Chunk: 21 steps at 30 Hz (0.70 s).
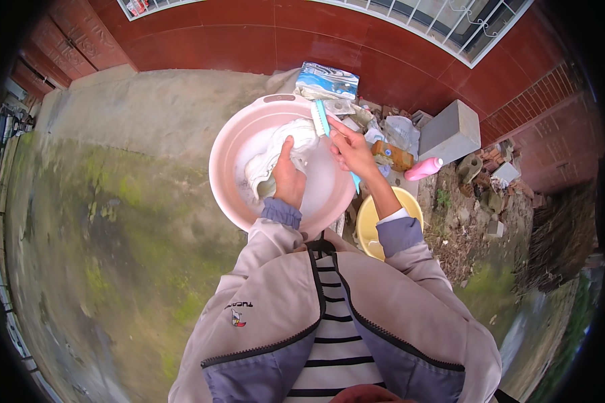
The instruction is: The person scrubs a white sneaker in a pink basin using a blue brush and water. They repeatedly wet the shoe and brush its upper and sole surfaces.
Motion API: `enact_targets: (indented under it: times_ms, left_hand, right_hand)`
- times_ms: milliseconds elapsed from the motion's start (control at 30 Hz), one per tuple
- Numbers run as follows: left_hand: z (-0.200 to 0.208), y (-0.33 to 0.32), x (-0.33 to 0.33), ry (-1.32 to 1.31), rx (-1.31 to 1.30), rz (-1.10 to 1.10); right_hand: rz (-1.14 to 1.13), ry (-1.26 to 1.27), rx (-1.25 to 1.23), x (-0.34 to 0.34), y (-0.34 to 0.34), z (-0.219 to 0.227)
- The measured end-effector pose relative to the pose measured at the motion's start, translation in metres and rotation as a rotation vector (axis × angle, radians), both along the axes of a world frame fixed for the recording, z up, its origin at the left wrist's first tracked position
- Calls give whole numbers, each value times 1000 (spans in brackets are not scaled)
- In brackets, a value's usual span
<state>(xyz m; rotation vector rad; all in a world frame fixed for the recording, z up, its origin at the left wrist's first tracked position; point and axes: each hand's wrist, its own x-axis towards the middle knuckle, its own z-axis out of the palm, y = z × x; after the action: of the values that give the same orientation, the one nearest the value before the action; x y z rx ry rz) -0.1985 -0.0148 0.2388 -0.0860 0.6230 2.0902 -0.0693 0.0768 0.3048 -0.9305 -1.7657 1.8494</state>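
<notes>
We see mossy ground point(134, 221) carrying a yellow bucket point(368, 225), a grey block point(452, 131), broken bricks point(494, 159) and dry leaves point(452, 256).

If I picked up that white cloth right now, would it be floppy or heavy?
Probably floppy: the white cloth bunches in loose folds. It may feel heavy and slippery, since whitish, sudsy-looking water shows beside it in the pink basin.

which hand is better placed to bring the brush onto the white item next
Probably the right hand: it holds the blue brush, bristles toward the white item. The left hand is on that item, in the pink basin, so it seems better placed to steady it.
</notes>
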Motion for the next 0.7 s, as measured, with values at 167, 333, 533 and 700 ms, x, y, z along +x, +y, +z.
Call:
enact_targets:
  times_ms: [167, 333, 533, 700]
  left_hand:
    - [-6, 6, 5, 11, -90, 56]
    - [-5, 5, 11, 14, -260, 101]
    - [-14, 4, 10, 39, -381, 67]
    - [-26, 12, -2, 33, -321, 97]
  right_hand:
    - [-14, -16, 1035, -5, -18, -26]
    - [22, -369, 840, -17, -22, -5]
    - [-94, -330, 771, -28, -7, -7]
    - [105, -302, 935, -17, -46, -40]
